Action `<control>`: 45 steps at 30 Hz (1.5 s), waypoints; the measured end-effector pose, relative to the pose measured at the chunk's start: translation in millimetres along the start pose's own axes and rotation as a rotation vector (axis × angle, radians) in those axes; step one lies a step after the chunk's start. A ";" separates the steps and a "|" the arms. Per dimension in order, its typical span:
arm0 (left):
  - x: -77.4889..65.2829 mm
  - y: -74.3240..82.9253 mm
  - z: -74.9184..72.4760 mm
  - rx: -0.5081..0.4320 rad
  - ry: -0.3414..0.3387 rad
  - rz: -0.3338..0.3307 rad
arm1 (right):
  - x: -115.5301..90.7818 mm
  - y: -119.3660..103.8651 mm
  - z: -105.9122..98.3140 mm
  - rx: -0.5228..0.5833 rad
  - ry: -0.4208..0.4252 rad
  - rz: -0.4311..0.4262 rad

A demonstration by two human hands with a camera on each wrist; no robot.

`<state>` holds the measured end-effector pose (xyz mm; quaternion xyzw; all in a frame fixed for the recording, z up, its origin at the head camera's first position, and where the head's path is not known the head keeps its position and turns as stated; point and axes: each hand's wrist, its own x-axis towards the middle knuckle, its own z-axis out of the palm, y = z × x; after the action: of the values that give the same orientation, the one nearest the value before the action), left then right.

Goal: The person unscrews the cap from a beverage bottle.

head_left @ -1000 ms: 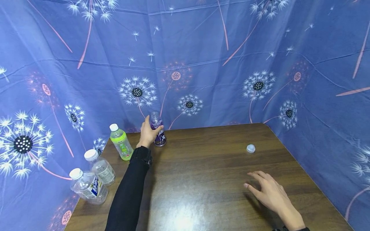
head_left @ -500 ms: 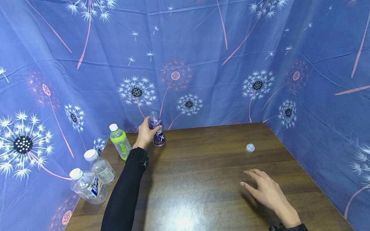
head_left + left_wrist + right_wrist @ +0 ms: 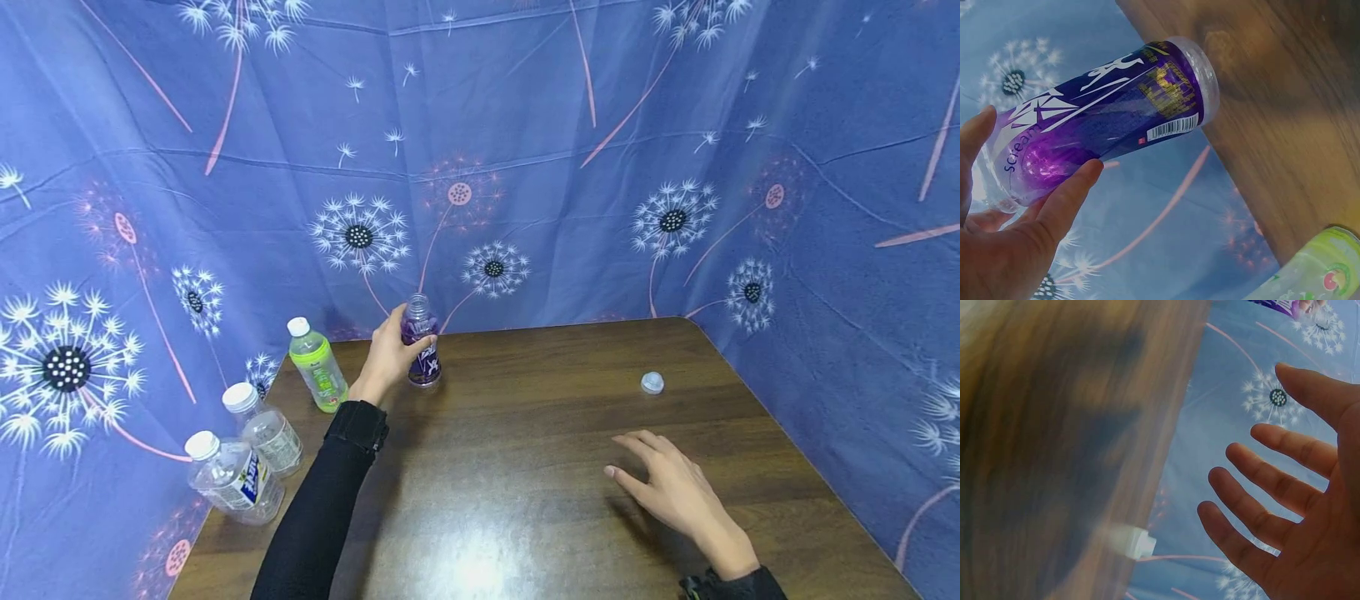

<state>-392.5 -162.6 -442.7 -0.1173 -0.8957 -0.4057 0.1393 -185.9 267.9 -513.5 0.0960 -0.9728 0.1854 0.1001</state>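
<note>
A clear plastic bottle with a purple label (image 3: pixel 424 354) stands roughly upright near the table's back edge. Its threaded mouth has no cap on it. My left hand (image 3: pixel 390 352) grips its upper part, thumb on one side and fingers on the other; the left wrist view shows the bottle's printed label (image 3: pixel 1104 103) and base. Whether the base touches the table I cannot tell. Over the right part of the table, my right hand (image 3: pixel 663 487) holds nothing, its fingers spread and relaxed. Beyond its fingers lies a small translucent cap (image 3: pixel 652 382).
At the table's left edge stand a green-labelled bottle (image 3: pixel 318 367) and two clear bottles with white caps, one behind (image 3: pixel 273 437) and one in front (image 3: pixel 243 483). A blue dandelion-print cloth (image 3: pixel 555 167) hangs around the wooden table (image 3: pixel 525 417).
My left hand and the purple-labelled bottle have shifted slightly to the right. My right hand has moved a little left and toward the back. The other bottles and the cap have stayed put.
</note>
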 end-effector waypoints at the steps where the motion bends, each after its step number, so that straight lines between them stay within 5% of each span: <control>1: -2.6 2.4 0.4 -0.003 -0.004 0.004 | 1.3 -1.7 0.6 0.001 0.002 -0.006; 9: -22.8 28.4 1.7 0.000 -0.035 0.056 | 11.0 -12.3 4.0 0.015 -0.009 -0.032; 18: -46.8 55.5 13.6 0.022 -0.155 0.114 | 18.3 -21.5 8.2 0.036 -0.016 -0.057; 31: -98.3 69.9 30.3 -0.042 -0.242 0.171 | 33.5 -42.4 6.9 0.037 0.012 -0.137; 45: -131.3 85.2 49.8 -0.134 -0.385 0.158 | 39.1 -54.7 14.3 0.027 -0.008 -0.142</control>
<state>-250.1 -82.8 -460.3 -0.2712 -0.8649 -0.4222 -0.0110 -213.5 206.7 -498.8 0.1669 -0.9613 0.1906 0.1077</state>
